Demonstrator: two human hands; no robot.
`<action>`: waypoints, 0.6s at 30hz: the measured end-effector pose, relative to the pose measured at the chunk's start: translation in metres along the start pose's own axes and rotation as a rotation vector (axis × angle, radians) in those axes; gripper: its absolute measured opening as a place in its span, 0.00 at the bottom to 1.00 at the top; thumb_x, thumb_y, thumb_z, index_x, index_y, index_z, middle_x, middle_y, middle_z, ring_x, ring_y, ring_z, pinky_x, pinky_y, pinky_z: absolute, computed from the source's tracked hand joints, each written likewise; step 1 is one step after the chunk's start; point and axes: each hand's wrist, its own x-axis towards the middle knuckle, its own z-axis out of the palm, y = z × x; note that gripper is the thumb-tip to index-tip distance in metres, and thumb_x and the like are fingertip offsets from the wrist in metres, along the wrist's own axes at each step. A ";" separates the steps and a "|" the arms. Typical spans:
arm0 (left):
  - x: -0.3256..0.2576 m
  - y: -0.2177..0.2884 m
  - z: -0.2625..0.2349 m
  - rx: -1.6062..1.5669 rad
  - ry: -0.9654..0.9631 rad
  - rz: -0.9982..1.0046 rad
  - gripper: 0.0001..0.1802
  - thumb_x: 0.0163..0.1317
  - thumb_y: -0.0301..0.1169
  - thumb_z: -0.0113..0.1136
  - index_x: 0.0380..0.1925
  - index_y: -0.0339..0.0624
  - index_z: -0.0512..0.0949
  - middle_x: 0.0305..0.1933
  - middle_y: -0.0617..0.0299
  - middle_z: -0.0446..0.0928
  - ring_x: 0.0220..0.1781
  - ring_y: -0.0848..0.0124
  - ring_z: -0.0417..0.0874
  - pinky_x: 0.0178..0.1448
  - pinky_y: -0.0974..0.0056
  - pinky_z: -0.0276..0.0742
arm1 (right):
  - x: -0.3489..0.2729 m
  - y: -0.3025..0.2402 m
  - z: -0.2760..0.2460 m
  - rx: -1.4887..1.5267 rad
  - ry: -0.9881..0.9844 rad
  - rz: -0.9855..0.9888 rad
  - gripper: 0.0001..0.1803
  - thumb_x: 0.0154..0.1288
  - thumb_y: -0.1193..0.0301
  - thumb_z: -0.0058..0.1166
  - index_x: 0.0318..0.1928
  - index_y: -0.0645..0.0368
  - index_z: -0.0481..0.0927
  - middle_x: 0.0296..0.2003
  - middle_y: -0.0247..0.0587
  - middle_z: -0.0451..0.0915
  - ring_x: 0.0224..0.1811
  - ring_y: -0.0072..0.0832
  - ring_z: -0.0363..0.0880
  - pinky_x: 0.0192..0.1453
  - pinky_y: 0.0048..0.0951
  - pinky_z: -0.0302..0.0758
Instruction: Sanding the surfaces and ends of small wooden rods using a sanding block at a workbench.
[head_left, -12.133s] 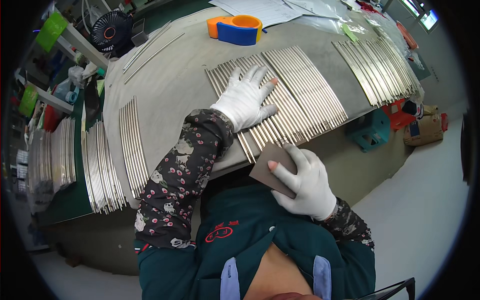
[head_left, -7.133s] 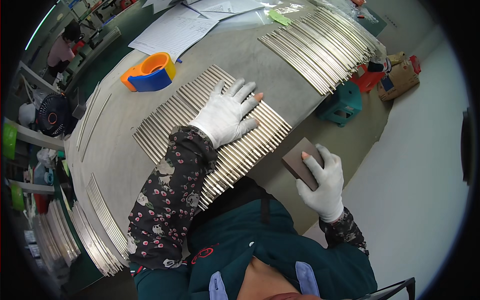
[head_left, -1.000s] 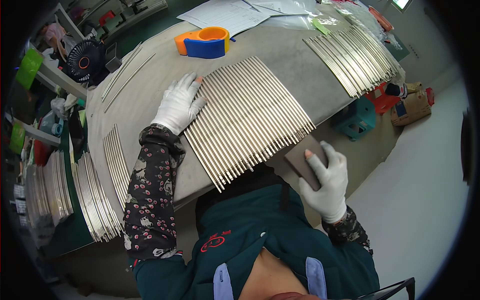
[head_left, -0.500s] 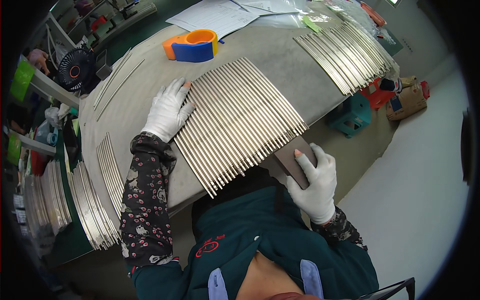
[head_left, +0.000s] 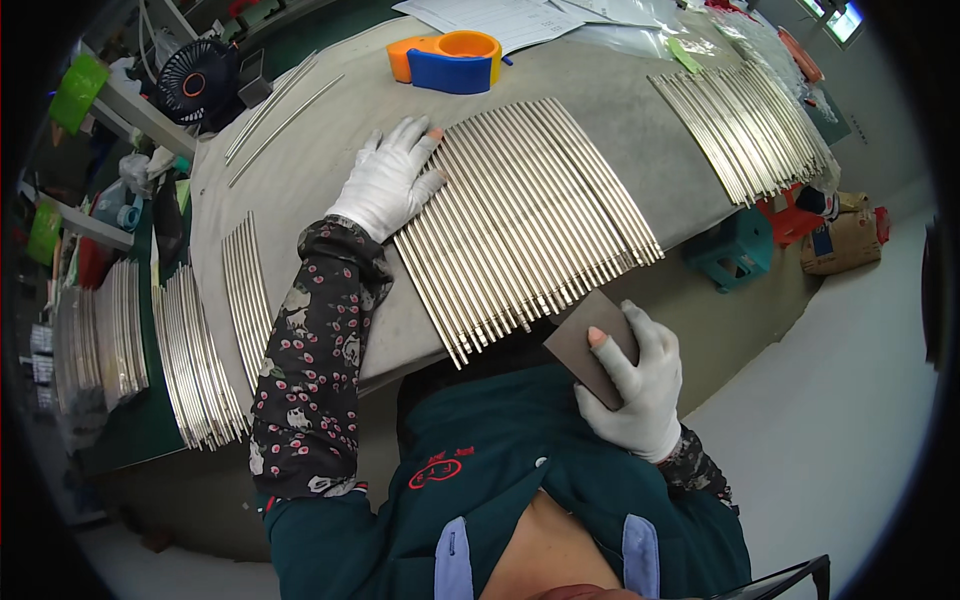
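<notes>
left hand (head_left: 388,185), gloved in white, is laid palm down on the table (head_left: 330,215), its fingers loosely spread and nothing gripped; its fingertips and thumb are rested against the left edge of the central row of rods (head_left: 525,215). by the right hand (head_left: 640,385), also white-gloved, a flat grey-brown block (head_left: 574,346) is held, pinched between thumb and curled fingers below the near edge of the table. the block's upper corner is seen just beside the near ends of the rods; whether these are touched cannot be told.

the central rods, silvery and slender, are laid side by side in a broad sheet, their near ends slightly uneven and extended past the table edge. at the right, another group of rods (head_left: 745,130) is set well apart. to the left, a narrower row (head_left: 245,290) is placed, and a few loose rods (head_left: 286,131) are laid near a black fan (head_left: 197,82). beyond the central row, an orange and blue tape dispenser (head_left: 450,72) is stood before printed papers (head_left: 490,22).
</notes>
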 end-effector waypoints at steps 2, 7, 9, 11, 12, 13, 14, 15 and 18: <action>-0.001 0.000 0.001 0.009 -0.002 0.004 0.31 0.66 0.47 0.48 0.65 0.44 0.63 0.70 0.49 0.60 0.73 0.55 0.58 0.74 0.44 0.50 | -0.003 -0.007 0.007 -0.015 -0.003 0.035 0.34 0.35 0.68 0.67 0.51 0.49 0.78 0.55 0.57 0.70 0.46 0.48 0.73 0.48 0.43 0.74; -0.002 -0.003 0.003 0.018 0.009 0.019 0.31 0.67 0.47 0.48 0.66 0.45 0.62 0.70 0.49 0.59 0.72 0.53 0.58 0.73 0.43 0.51 | 0.000 -0.019 0.021 -0.054 0.022 0.074 0.35 0.35 0.68 0.68 0.52 0.49 0.77 0.54 0.58 0.70 0.45 0.47 0.73 0.47 0.42 0.74; -0.003 -0.003 0.002 0.005 0.003 0.009 0.32 0.67 0.47 0.48 0.66 0.45 0.62 0.70 0.49 0.59 0.73 0.53 0.58 0.73 0.42 0.50 | 0.001 -0.020 0.025 -0.065 0.060 0.046 0.36 0.35 0.68 0.68 0.53 0.48 0.76 0.54 0.58 0.70 0.45 0.47 0.73 0.47 0.42 0.74; -0.003 0.000 0.001 -0.007 -0.002 -0.002 0.32 0.66 0.48 0.49 0.67 0.45 0.61 0.70 0.48 0.59 0.73 0.53 0.57 0.73 0.41 0.49 | -0.003 -0.015 0.019 -0.060 0.054 0.027 0.37 0.36 0.68 0.68 0.54 0.48 0.75 0.54 0.58 0.70 0.45 0.47 0.73 0.46 0.42 0.74; -0.004 0.002 0.000 0.014 0.016 0.017 0.32 0.66 0.48 0.49 0.66 0.44 0.62 0.71 0.49 0.58 0.74 0.54 0.55 0.74 0.41 0.47 | -0.003 -0.013 0.016 -0.056 0.046 0.011 0.37 0.36 0.68 0.67 0.55 0.47 0.74 0.54 0.58 0.70 0.45 0.48 0.73 0.46 0.41 0.74; -0.004 0.004 -0.001 0.034 0.034 0.035 0.33 0.65 0.49 0.50 0.65 0.44 0.63 0.71 0.50 0.58 0.75 0.55 0.54 0.75 0.41 0.46 | -0.001 -0.014 0.016 -0.054 0.045 0.006 0.37 0.36 0.68 0.67 0.55 0.47 0.74 0.54 0.58 0.70 0.45 0.48 0.73 0.46 0.41 0.74; -0.003 0.010 0.000 -0.008 0.049 0.076 0.34 0.65 0.50 0.50 0.66 0.44 0.63 0.72 0.49 0.57 0.75 0.54 0.53 0.75 0.40 0.44 | 0.002 -0.013 0.014 -0.017 0.053 -0.047 0.37 0.36 0.68 0.67 0.56 0.47 0.74 0.54 0.59 0.70 0.45 0.48 0.73 0.46 0.42 0.74; -0.001 0.020 0.000 -0.014 0.046 0.079 0.34 0.65 0.50 0.50 0.66 0.44 0.63 0.72 0.49 0.57 0.75 0.54 0.53 0.75 0.40 0.44 | 0.004 -0.014 0.011 0.018 0.059 -0.097 0.38 0.37 0.67 0.67 0.56 0.47 0.74 0.54 0.59 0.70 0.45 0.48 0.73 0.46 0.42 0.74; 0.002 0.058 -0.002 -0.013 -0.059 0.386 0.34 0.65 0.51 0.48 0.67 0.47 0.62 0.72 0.51 0.56 0.75 0.55 0.53 0.75 0.41 0.45 | 0.017 -0.018 0.016 0.127 -0.097 -0.193 0.37 0.39 0.65 0.68 0.56 0.49 0.73 0.53 0.59 0.70 0.46 0.48 0.74 0.45 0.43 0.74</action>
